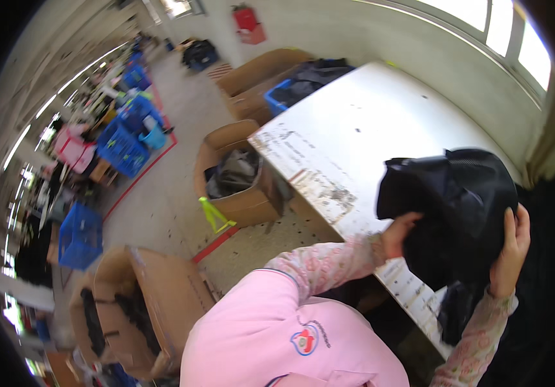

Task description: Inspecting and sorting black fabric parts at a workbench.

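Observation:
A black fabric bag-like piece (461, 213), partly glossy and with a mesh-looking panel at its upper right, is held up over the near right part of the white table (381, 122). My left hand (399, 236) grips its lower left edge, with the fingertips partly hidden by the cloth. On its right side, my right hand (512, 253) holds it between thumb and fingers. The piece looks hollow and loosely folded; its exact kind cannot be made out. Below it, more black material (458, 313) hangs at the table's near edge, beside my right forearm.
Cardboard boxes (235, 200) with black material stand left of the table; another large carton (155, 303) is nearer. A blue crate (281, 97) with dark cloth sits at the far edge. Blue baskets (122, 145) line the aisle. Dark fabric (548, 258) lies to my right.

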The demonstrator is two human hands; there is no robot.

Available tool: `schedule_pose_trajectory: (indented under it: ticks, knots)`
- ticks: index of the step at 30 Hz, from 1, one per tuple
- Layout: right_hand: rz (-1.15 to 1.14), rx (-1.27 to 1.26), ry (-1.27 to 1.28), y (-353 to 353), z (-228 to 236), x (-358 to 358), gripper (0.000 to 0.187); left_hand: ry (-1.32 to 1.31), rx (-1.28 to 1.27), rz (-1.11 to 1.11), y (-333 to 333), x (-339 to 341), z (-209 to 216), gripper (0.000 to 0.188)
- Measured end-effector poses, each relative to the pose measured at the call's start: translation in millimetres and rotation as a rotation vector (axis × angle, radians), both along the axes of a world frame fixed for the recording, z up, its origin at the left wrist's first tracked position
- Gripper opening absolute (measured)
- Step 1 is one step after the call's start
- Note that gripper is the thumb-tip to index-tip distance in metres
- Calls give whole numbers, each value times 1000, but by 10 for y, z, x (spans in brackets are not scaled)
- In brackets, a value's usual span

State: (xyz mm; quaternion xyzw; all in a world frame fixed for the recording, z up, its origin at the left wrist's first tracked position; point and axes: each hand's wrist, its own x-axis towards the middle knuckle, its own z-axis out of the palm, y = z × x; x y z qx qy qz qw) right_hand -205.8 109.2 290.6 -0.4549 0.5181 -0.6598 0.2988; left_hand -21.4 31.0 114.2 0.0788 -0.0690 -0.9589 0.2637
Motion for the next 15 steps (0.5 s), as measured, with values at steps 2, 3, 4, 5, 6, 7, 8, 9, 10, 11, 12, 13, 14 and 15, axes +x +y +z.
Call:
schedule_pose_trajectory:
  ticks: [2,3,4,5,6,7,8,9,10,11,12,13,14,15]
  knots:
    - [-24,28,163,-38,-324,-211,27,35,59,-94,178,-62,291,47]
    - [-41,26,253,-91,-490,-322,25,74,84,-93,285,-81,484,46]
    - [-20,61,283,-142,-639,-447,22,83,20,-157,328,-30,469,44]
    - [15,88,305,-215,-854,-674,22,116,7,-324,342,60,514,42]
    - [36,118,327,-278,-1108,-959,22,169,-68,-348,382,180,621,42]
    - [27,153,363,-319,-1361,-1254,22,219,-144,-376,426,328,751,43]
    - [2,191,399,-294,-1584,-1566,23,71,-149,-196,461,478,856,43]
    - [-79,301,408,-228,-1746,-1857,26,-76,-148,-15,451,599,928,43]
    - [-142,373,498,-70,-1890,-2229,28,-8,-252,-48,228,731,708,41]
    - [-86,444,374,51,-1911,-2379,29,111,-463,9,29,834,784,41]
    - [-40,446,213,129,-1753,-2264,33,-208,-713,122,-160,1079,861,40]
    - [-170,467,176,360,-1652,-2381,38,-241,-909,146,-399,1146,849,40]
    - [-251,443,-49,474,-1303,-2098,41,-460,-1025,255,-548,1319,909,37]
    - [-207,314,-215,539,-1129,-2112,41,-750,-1108,354,-696,1485,888,35]
